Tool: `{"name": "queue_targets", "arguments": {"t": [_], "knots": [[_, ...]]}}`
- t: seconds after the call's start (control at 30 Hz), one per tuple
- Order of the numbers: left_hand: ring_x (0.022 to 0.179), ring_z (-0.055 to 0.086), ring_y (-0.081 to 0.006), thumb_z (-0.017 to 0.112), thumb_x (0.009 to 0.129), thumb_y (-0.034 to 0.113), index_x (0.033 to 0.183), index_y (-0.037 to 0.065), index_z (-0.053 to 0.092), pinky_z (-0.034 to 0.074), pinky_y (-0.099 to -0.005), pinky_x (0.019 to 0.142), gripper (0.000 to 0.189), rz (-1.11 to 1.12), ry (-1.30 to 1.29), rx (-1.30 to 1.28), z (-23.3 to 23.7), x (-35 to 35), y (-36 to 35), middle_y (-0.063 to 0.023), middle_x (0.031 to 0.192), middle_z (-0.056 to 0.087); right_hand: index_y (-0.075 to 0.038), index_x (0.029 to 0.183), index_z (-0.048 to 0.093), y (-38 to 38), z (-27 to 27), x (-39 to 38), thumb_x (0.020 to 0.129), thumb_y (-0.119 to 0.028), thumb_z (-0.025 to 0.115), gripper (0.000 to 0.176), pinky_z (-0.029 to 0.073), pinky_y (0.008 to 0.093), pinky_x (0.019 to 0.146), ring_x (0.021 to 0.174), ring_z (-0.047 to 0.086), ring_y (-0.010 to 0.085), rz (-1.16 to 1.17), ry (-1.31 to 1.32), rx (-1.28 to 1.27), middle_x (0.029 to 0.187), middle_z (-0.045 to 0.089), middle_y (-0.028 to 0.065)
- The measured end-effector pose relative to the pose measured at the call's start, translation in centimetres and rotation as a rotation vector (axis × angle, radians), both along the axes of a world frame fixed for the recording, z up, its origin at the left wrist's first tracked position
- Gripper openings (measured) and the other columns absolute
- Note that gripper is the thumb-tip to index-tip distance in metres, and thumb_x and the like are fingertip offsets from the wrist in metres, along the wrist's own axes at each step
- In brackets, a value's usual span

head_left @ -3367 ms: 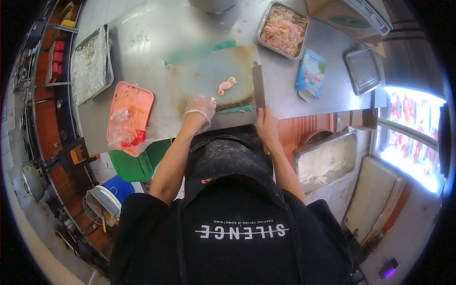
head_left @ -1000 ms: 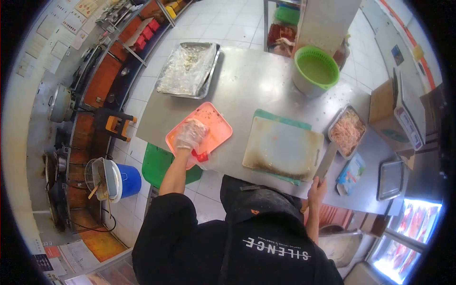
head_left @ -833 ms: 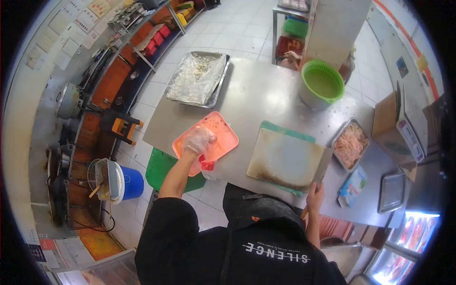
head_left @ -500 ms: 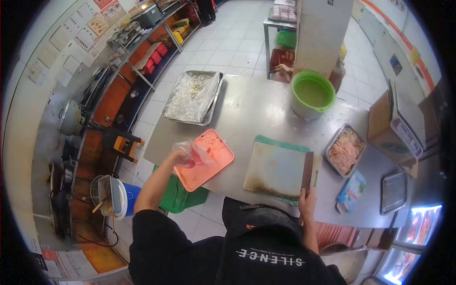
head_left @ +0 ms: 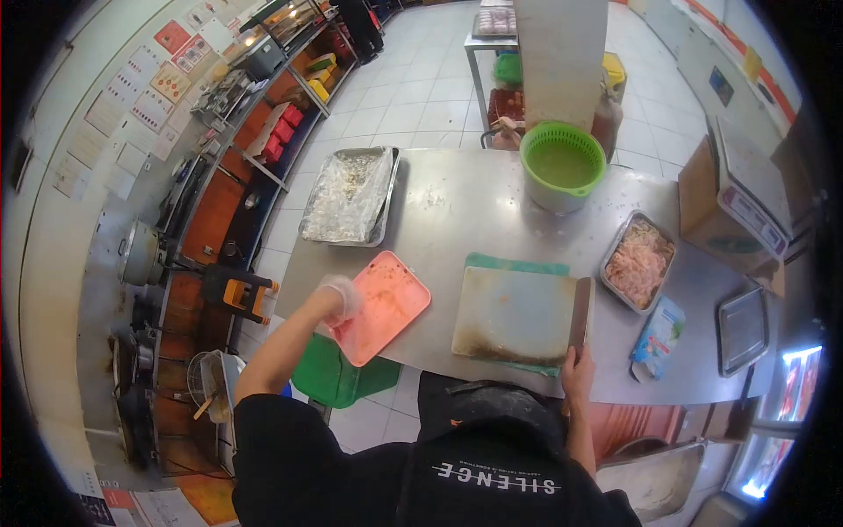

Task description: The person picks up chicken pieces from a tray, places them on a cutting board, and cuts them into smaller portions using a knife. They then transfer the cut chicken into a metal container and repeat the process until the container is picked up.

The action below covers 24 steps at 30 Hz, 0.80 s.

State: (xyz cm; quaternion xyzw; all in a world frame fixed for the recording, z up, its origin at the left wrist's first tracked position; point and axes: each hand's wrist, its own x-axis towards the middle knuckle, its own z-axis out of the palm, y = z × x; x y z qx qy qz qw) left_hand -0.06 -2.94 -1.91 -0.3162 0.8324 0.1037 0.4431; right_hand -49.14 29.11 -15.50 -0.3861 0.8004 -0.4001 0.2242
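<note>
My left hand [head_left: 340, 299], in a clear plastic glove, is at the left edge of a pink tray [head_left: 392, 303] with small reddish scraps and wet smears on it. The glove and the angle hide how its fingers are set. My right hand [head_left: 577, 376] is closed round the handle of a broad-bladed knife [head_left: 581, 314]. The blade lies along the right side of a stained whitish cutting board [head_left: 509, 309], its tip pointing away from me. A green sheet or board [head_left: 516, 263] shows beneath that board.
Right of the board are a metal tray of pale raw meat [head_left: 638, 262], a blue-and-white packet [head_left: 657, 340], a bare metal tray [head_left: 743, 331] and a cardboard box [head_left: 729, 193]. Behind stand a green basket in a pale tub [head_left: 562, 162] and a plastic-covered tray [head_left: 349, 195]. A green bin [head_left: 338, 369] sits below.
My left hand has shifted from over the pink tray towards its left edge, uncovering more of the surface. My right hand keeps its grip on the knife. The camera view has shifted slightly.
</note>
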Motion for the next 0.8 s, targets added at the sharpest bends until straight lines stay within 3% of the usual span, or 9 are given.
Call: {"name": "queue_targets", "arguments": {"t": [0.03,0.13,0.23,0.3,0.37,0.5,0.6,0.7,0.8], "knots": [[0.081,0.066,-0.0211,0.071,0.077,0.006,0.11,0.009,0.075,0.057,-0.0342,0.072,0.033,0.168,-0.045,0.066,0.8,-0.3,0.1,-0.0067,0.099,0.073,0.006,0.103,0.059,0.2,-0.5,-0.2,0.102,-0.017,0.057,0.023,0.051,0.046,0.07,0.079,0.069,0.0425,-0.004,0.005,0.015,0.088,0.07,0.0271],[0.086,0.069,-0.0267,0.076,0.072,0.013,0.112,0.01,0.075,0.058,-0.0389,0.078,0.039,0.9,0.569,0.252,3.2,3.1,0.5,-0.0105,0.104,0.074,0.006,0.102,0.059,1.0,-2.2,-0.4,0.102,-0.017,0.058,0.023,0.051,0.0467,0.068,0.078,0.069,0.0428,-0.013,0.012,-0.004,0.086,0.07,0.0272],[0.084,0.07,-0.0267,0.074,0.071,0.014,0.107,0.011,0.076,0.056,-0.0406,0.073,0.036,0.456,0.753,0.157,1.4,3.8,0.9,-0.0103,0.096,0.075,0.006,0.102,0.058,1.1,-1.4,-0.2,0.102,-0.017,0.057,0.023,0.05,0.0466,0.067,0.076,0.068,0.0421,-0.024,-0.005,-0.027,0.085,0.069,0.0268],[0.084,0.069,-0.0264,0.071,0.075,0.015,0.102,0.009,0.075,0.056,-0.0388,0.074,0.028,0.037,0.457,-0.15,6.0,-2.4,3.6,-0.0119,0.094,0.075,0.006,0.103,0.058,1.1,-0.9,0.0,0.102,-0.019,0.056,0.026,0.049,0.0495,0.068,0.078,0.066,0.0458,-0.022,-0.016,-0.014,0.086,0.068,0.0286],[0.085,0.069,-0.0298,0.069,0.079,0.017,0.098,0.005,0.074,0.056,-0.0403,0.075,0.023,0.019,0.492,-0.12,9.2,-4.9,4.7,-0.0144,0.091,0.073,0.007,0.107,0.058,1.2,-1.0,-0.2,0.102,-0.024,0.055,0.031,0.047,0.0559,0.071,0.084,0.062,0.0541,0.0,-0.014,0.014,0.088,0.066,0.0327],[0.092,0.068,-0.0428,0.062,0.086,0.02,0.093,0.002,0.072,0.056,-0.0473,0.082,0.022,0.684,0.628,0.245,5.0,-1.2,1.5,-0.0221,0.092,0.071,0.007,0.106,0.058,1.5,-1.9,-0.4,0.102,-0.025,0.055,0.032,0.047,0.0561,0.072,0.085,0.062,0.0542,0.002,-0.022,0.021,0.088,0.066,0.0328],[0.09,0.07,-0.0418,0.06,0.087,0.02,0.097,0.003,0.072,0.056,-0.0486,0.081,0.023,0.031,0.464,-0.297,-0.5,4.7,-0.9,-0.0207,0.093,0.072,0.008,0.107,0.058,1.8,-1.3,0.0,0.103,-0.025,0.055,0.033,0.048,0.0554,0.073,0.087,0.062,0.0538,-0.024,-0.05,0.025,0.09,0.066,0.0331],[0.089,0.071,-0.0393,0.056,0.09,0.018,0.104,0.007,0.072,0.055,-0.0488,0.083,0.024,-0.002,-0.066,-0.271,4.0,-0.1,0.6,-0.0198,0.092,0.073,0.008,0.108,0.057,2.5,-1.7,0.2,0.103,-0.024,0.056,0.033,0.048,0.0541,0.075,0.088,0.063,0.0525,-0.048,-0.038,0.029,0.092,0.066,0.0327],[0.096,0.072,-0.0376,0.057,0.089,0.023,0.094,0.006,0.078,0.057,-0.0462,0.087,0.027,0.035,-0.03,-0.36,8.5,-3.3,2.2,-0.023,0.101,0.074,0.009,0.109,0.057,2.8,-1.3,0.3,0.103,-0.022,0.056,0.031,0.049,0.0525,0.076,0.089,0.063,0.0508,-0.068,-0.102,-0.004,0.094,0.066,0.0322]]}}
